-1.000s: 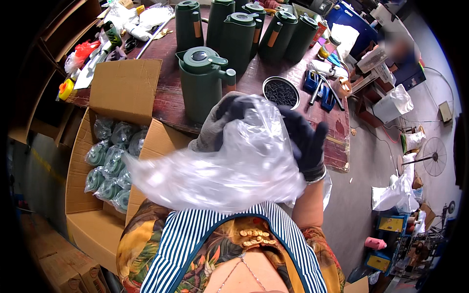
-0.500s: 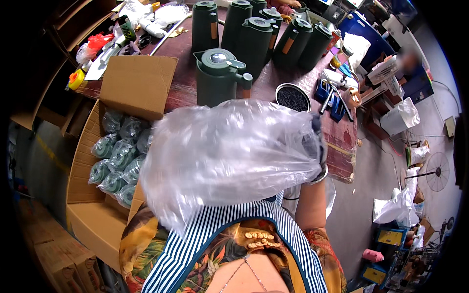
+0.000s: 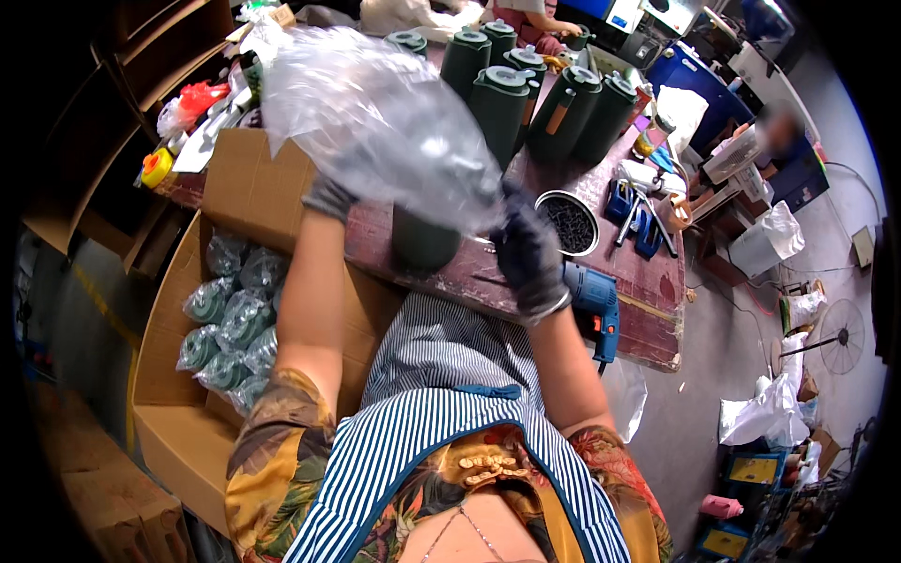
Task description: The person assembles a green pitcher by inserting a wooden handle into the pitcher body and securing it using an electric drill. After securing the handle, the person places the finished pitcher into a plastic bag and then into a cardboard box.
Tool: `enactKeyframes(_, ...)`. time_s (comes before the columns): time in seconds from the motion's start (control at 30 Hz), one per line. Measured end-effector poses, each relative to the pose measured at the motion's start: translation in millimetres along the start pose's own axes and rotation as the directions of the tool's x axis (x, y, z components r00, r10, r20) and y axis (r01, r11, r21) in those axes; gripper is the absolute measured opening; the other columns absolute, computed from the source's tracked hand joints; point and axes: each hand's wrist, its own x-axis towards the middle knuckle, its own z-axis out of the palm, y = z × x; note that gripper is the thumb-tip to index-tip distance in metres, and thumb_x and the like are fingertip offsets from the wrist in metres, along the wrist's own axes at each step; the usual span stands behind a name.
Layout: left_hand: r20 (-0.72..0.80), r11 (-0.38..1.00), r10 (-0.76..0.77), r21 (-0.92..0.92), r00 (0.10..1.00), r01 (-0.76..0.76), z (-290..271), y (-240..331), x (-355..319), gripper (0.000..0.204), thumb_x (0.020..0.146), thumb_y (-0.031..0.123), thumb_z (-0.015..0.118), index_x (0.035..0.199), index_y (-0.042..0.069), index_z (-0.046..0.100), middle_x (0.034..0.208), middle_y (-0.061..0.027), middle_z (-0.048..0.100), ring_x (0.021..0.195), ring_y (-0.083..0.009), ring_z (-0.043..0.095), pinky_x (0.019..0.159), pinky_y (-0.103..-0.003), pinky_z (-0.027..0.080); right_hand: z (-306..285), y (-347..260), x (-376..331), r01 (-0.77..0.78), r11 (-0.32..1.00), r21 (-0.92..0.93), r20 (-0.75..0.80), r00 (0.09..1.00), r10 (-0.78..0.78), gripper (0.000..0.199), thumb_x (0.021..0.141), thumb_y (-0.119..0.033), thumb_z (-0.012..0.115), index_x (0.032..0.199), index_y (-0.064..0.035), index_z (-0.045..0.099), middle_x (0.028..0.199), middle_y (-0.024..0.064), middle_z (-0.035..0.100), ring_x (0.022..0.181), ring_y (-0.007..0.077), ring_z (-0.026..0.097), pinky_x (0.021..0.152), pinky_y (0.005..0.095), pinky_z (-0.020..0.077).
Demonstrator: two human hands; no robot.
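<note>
A large clear plastic bag [image 3: 385, 122], puffed out and blurred by motion, spreads above the near edge of the table. My right hand [image 3: 527, 251], in a dark glove, is closed on the bag's right end. The gloved left hand [image 3: 330, 195] reaches up under the bag's lower left side, its fingers hidden by the film. Below the bag the lower body of a dark green jug [image 3: 424, 246] shows on the table, its top covered from sight. Several more dark green jugs [image 3: 496, 111] with lids stand behind.
Beside my right hand lie a blue power drill [image 3: 593, 298] and a round tin of dark screws [image 3: 567, 223]. Blue tools [image 3: 638, 208] are farther right. An open carton [image 3: 169, 375] at left holds several bagged green parts [image 3: 246, 317]. Another person's hand [image 3: 569, 29] shows beyond the jugs.
The bag has swung up and away to the upper left, over the near jug. My left hand and the drill have come into sight; my right hand has moved left.
</note>
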Motion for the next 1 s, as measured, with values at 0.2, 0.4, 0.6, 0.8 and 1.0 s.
enactKeyframes(0.2, 0.128, 0.856, 0.166, 0.474, 0.978, -0.207, 65.1, -45.0, -27.1, 0.031, 0.093, 0.021, 0.053, 0.118, 0.01, 0.066, 0.121, -0.0141, 0.066, 0.111, -0.0287, 0.062, 0.098, -0.04, 0.048, -61.4, 76.0, -22.7, 0.143, -0.084, -0.986, 0.152, 0.982, -0.115, 0.036, 0.085, -0.019, 0.066, 0.116, -0.0017, 0.063, 0.111, 0.024, 0.065, 0.097, 0.042, 0.066, 0.086, 0.0497, 0.054)
enactKeyframes(0.4, -0.031, 0.543, -0.482, -0.795, 0.876, 0.271, -5.8, -11.2, -31.6, 0.045, 0.1, 0.024, 0.049, 0.14, 0.003, 0.052, 0.138, -0.0155, 0.058, 0.122, -0.0305, 0.058, 0.103, -0.04, 0.047, -29.1, -11.1, -48.5, -0.023, -0.156, -0.987, -0.04, 0.994, 0.103, 0.057, 0.092, -0.038, 0.062, 0.138, -0.0068, 0.048, 0.132, 0.0279, 0.053, 0.115, 0.0447, 0.06, 0.098, 0.0481, 0.0508)
enactKeyframes(0.6, -0.155, 0.46, -0.2, -0.887, 0.967, -0.046, -8.2, 10.8, -23.0, 0.049, 0.106, 0.024, 0.048, 0.148, -0.001, 0.042, 0.146, -0.0146, 0.052, 0.128, -0.0298, 0.055, 0.107, -0.039, 0.046, -23.5, 21.8, -20.1, 0.383, 0.79, -0.478, 0.063, 0.913, -0.404, 0.107, 0.083, -0.026, 0.082, 0.161, -0.0025, 0.012, 0.159, 0.0173, 0.031, 0.144, 0.0277, 0.036, 0.12, 0.0403, 0.0288)
enactKeyframes(0.8, 0.045, 0.991, 0.073, 0.107, 0.996, -0.078, 76.4, -39.7, -54.6, 0.045, 0.105, 0.023, 0.048, 0.144, 0.001, 0.047, 0.145, -0.0136, 0.052, 0.127, -0.0285, 0.055, 0.11, -0.038, 0.043, -93.2, 165.6, -19.3, 0.472, 0.68, -0.562, 0.094, 0.852, -0.515, 0.104, 0.089, -0.029, 0.074, 0.161, -0.0005, 0.004, 0.162, 0.0205, 0.024, 0.148, 0.0304, 0.029, 0.122, 0.0413, 0.0232)
enactKeyframes(1.0, 0.293, 0.387, -0.358, -0.818, 0.886, 0.427, 6.2, -66.8, -52.8, 0.052, 0.107, 0.028, 0.046, 0.15, -0.001, 0.04, 0.146, -0.0137, 0.051, 0.129, -0.0241, 0.053, 0.113, -0.037, 0.039, -100.8, 146.9, -34.9, 0.366, 0.721, -0.589, 0.138, 0.924, -0.357, 0.108, 0.088, -0.035, 0.077, 0.16, 0.0, 0.005, 0.162, 0.0218, 0.02, 0.148, 0.034, 0.03, 0.121, 0.0421, 0.0277)
